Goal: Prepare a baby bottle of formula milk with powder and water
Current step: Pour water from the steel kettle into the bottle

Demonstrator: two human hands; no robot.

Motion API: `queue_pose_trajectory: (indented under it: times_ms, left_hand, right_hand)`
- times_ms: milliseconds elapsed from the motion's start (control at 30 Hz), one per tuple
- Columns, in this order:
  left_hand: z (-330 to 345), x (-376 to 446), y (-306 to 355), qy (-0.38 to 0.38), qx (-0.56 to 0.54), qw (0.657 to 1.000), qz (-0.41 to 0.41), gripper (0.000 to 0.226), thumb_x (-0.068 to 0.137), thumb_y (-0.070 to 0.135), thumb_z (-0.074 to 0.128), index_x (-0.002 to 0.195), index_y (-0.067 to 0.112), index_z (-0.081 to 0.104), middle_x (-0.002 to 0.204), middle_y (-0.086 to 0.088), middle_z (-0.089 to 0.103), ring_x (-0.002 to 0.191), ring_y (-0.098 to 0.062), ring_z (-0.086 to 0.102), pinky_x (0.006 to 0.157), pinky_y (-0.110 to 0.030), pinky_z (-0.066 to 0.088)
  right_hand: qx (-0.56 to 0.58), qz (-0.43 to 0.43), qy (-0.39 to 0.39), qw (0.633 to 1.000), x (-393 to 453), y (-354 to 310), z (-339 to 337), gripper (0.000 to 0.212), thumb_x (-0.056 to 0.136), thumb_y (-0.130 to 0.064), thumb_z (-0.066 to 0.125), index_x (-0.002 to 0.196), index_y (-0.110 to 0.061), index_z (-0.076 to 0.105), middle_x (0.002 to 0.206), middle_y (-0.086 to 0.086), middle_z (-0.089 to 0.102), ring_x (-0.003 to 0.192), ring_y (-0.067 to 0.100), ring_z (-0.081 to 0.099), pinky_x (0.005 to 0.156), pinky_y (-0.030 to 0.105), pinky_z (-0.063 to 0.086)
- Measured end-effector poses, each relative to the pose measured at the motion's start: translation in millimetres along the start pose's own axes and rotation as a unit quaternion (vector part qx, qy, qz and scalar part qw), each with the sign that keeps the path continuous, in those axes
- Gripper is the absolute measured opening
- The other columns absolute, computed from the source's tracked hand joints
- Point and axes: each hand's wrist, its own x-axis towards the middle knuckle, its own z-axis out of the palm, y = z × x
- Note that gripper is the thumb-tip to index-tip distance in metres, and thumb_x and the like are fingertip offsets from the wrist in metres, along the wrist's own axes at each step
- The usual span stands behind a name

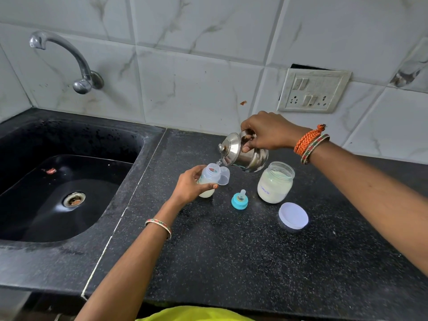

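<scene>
Black speckled granite counter [231, 251] under marbled white tiles, a dark sink [58, 181] set in at the left, and the pour is on. One small steel kettle [244, 154] is held tipped by the right hand [268, 133], fingers curled round its handle, the lid still seated, a thin thread of water seen at the spout. One baby bottle [208, 180] is gripped by the left hand [192, 184], thumb and fingers wrapped round its body, its open mouth right under the spout, its base down by the counter just right of the sink's edge. Pale, milky contents are already seen in the lower part, so powder is judged to be in and water is being added. A clear cap [224, 178] shows just behind the bottle.

Left to do, by the look of it: the fill to be finished, the teat to be screwed on, the bottle shaken.

The count: one blue-ringed teat [240, 200] standing loose on the counter, one open formula jar [275, 181] behind it, still well stocked, one white jar lid [293, 216] laid flat nearer the camera. One tap [69, 59], one switch plate [312, 91] on the wall.
</scene>
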Motion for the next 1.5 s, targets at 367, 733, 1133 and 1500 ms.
queue_pose_trajectory:
  times_ms: [367,733,1133,1500]
  left_hand:
    - [-8.5,-8.9,3.3,-0.02,-0.093,0.995,-0.017,0.076,0.061,0.035,0.085,0.127,0.015,0.054,0.125,-0.004,0.062,0.112,-0.014,0.06,0.101,-0.033,0.046]
    - [-0.3,-1.4,-1.0,-0.061,-0.058,0.996,-0.036,0.064,0.066,0.023,0.084,0.122,0.016,0.054,0.122,-0.002,0.062,0.112,-0.015,0.06,0.104,-0.04,0.045]
    - [-13.8,48.7,48.3,-0.001,-0.054,0.998,0.025,0.05,0.092,0.034,0.054,0.135,0.01,0.046,0.122,-0.007,0.06,0.11,-0.014,0.058,0.089,-0.023,0.049]
    - [33.1,195.5,65.0,0.021,-0.221,0.954,-0.2,0.018,0.09,0.002,0.057,0.073,0.0,0.061,0.08,-0.012,0.06,0.072,-0.019,0.056,0.062,-0.02,0.052]
  right_hand:
    - [0.367,0.101,-0.013,0.925,-6.4,30.3,50.8,0.034,0.077,-0.009,0.076,0.064,-0.014,0.045,0.076,0.013,0.064,0.075,0.023,0.065,0.07,0.04,0.058]
    - [0.629,0.165,-0.007,0.76,-12.0,44.8,88.5,0.012,0.083,0.002,0.065,0.091,-0.002,0.056,0.087,0.01,0.066,0.07,0.014,0.071,0.061,0.031,0.06]
    - [0.701,0.296,0.153,0.631,22.3,53.7,109.3,0.012,0.093,-0.02,0.058,0.086,-0.013,0.065,0.081,0.002,0.062,0.082,0.018,0.058,0.083,0.05,0.055]
    - [0.72,0.375,0.142,0.567,98.4,99.1,141.2,0.027,0.094,-0.023,0.058,0.071,-0.013,0.051,0.078,0.004,0.059,0.079,0.018,0.056,0.078,0.045,0.051]
